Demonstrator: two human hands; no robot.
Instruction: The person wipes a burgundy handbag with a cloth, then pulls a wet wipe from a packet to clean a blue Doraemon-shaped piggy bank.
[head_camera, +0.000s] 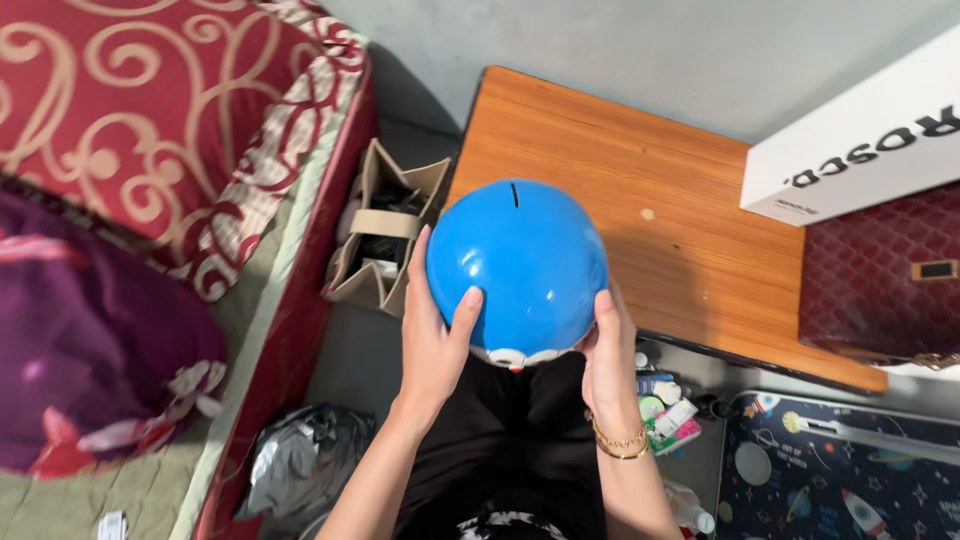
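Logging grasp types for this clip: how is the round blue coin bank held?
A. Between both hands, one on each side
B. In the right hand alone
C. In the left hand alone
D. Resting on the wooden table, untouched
A: the left hand cups one side of the blue coin bank and the right hand the other, holding it in front of the wooden table.

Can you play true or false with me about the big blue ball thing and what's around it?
1. Both hands hold the blue round money box. True.
2. The money box has a slot on top. True.
3. The left hand wears gold bracelets. False: they are on the right hand's wrist.
4. The white box lies on the bed. False: it sits at the wooden table's far corner.
5. The bed cover is red with swirls. True.
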